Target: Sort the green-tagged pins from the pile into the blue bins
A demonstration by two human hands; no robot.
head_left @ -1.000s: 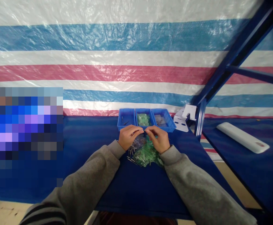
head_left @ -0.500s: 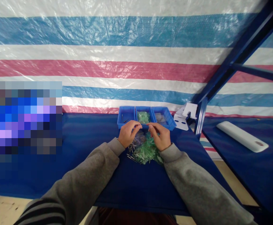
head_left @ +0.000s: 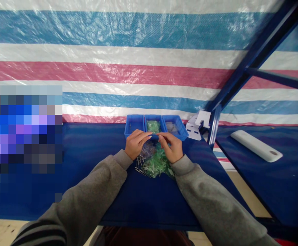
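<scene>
Now, the left hand (head_left: 135, 144) and the right hand (head_left: 174, 147) are held close together over the bench (head_left: 141, 201), fingertips almost meeting. On both, thumb and forefinger are brought together as in a pinch; whether something thin is gripped there cannot be told, the tips being too small to read. Just below, between the wrists, a green heap (head_left: 156, 166) is laid on the bench, its left edge lined by thin metal pins (head_left: 140, 161), and its far side met by a see-through bag (head_left: 149, 149). Beyond the hands, three blue bins are lined up: green stuff (head_left: 153, 126) is held in the middle bin (head_left: 152, 116), clear pieces (head_left: 171, 126) in the right bin (head_left: 179, 135), and one small dark piece can be seen in the left bin (head_left: 137, 123).
</scene>
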